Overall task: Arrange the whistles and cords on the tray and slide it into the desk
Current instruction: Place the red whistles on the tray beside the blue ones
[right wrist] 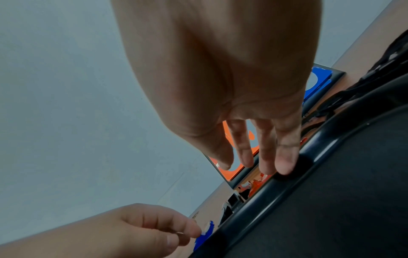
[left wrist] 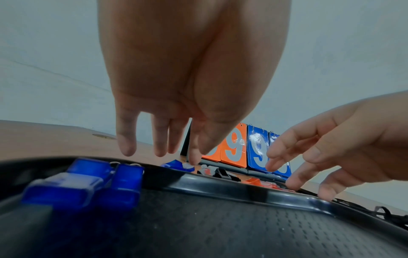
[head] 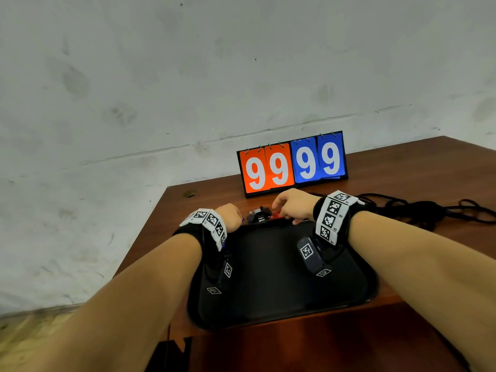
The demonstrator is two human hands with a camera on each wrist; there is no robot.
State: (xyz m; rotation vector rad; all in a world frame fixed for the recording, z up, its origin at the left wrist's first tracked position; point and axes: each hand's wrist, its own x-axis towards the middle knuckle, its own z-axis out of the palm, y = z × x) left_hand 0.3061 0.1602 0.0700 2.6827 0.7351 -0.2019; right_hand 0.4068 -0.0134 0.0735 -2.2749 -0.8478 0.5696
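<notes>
Surface: brown wooden desk (head: 402,170) against a pale wall.
Tray: black textured plastic tray (head: 268,277) at 6 o'clock, two blue plastic whistles (left wrist: 88,185) inside.
Left hand (head: 229,217): fingers apart above a third blue whistle (left wrist: 176,164) outside the rim.
Right hand (head: 291,206): fingers spread, at red whistle (left wrist: 257,181).
Cords: black tangle (head: 418,210) at 2 o'clock.
Risk: a whistle may slide away; cords may snag.
</notes>
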